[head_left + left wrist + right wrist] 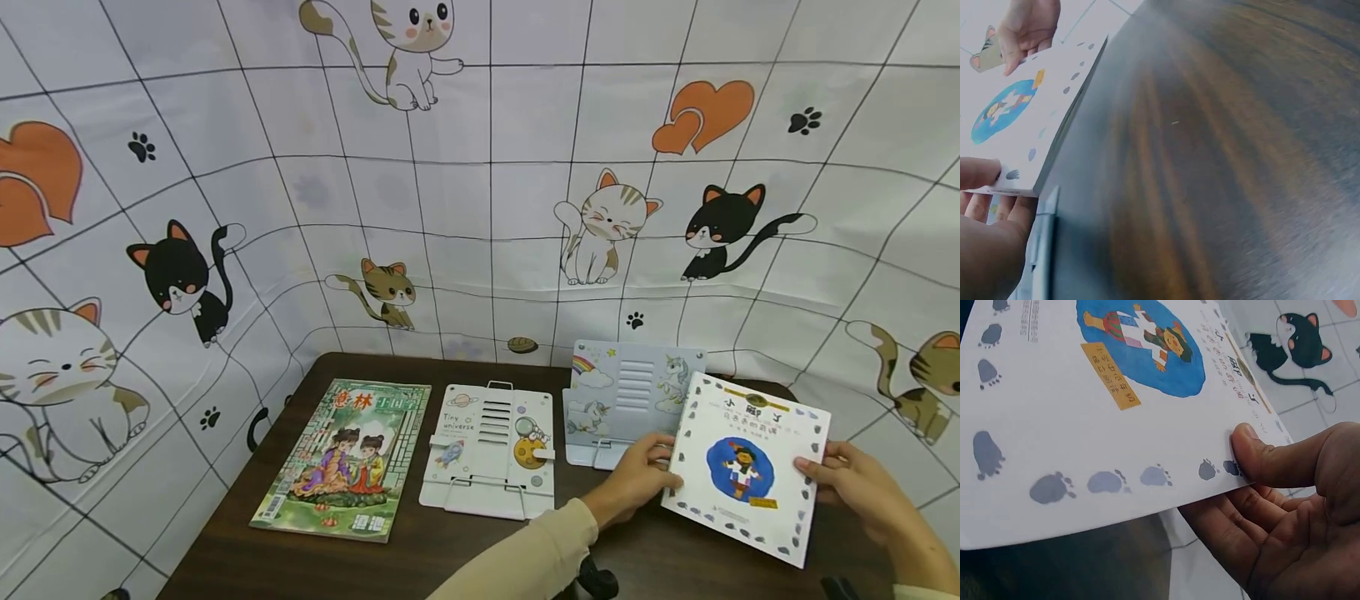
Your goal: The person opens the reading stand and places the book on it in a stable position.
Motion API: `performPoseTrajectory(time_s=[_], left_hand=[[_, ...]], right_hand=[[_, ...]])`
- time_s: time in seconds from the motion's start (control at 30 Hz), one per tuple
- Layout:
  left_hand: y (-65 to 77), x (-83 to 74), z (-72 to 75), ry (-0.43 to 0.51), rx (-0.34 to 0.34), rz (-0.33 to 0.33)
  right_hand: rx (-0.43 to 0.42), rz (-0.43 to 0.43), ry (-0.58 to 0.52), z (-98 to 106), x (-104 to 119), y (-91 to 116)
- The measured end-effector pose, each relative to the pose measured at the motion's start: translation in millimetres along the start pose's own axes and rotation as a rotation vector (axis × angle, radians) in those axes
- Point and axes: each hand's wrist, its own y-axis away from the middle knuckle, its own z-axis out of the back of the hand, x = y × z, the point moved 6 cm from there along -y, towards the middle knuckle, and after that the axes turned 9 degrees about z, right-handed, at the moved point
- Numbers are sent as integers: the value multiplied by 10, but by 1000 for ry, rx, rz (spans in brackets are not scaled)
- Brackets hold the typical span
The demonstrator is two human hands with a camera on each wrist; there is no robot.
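Observation:
Both hands hold a white picture book (697, 500) with a blue oval picture and a border of grey footprints. My left hand (637, 473) pinches its left edge, thumb on the cover and fingers beneath. At the opposite edge my right hand (862, 483) grips it the same way; in the right wrist view the thumb (1254, 456) presses the cover. The book is tilted above the table, overlapping the right side of a pale blue book stand (630, 375) with unicorns and a rainbow. That stand leans upright behind the left hand.
A white "Tiny universe" book stand (480, 450) lies left of the blue one. Farther left lies a green magazine (352, 467) with two drawn figures. All rest on a dark wooden table (232, 533), backed by a cat-print curtain (450, 200).

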Motion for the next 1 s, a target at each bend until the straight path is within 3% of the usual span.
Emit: performPoseTrajectory(time_s=[0.3, 0.47, 1.0], left_hand=[[-43, -255, 191, -52, -20, -20], [-53, -436, 343, -94, -24, -78], [-7, -898, 801, -267, -149, -205]], right_hand=[[-83, 119, 31, -63, 384, -36], [-117, 175, 34, -134, 593, -85], [-207, 343, 37, -341, 1131, -320]])
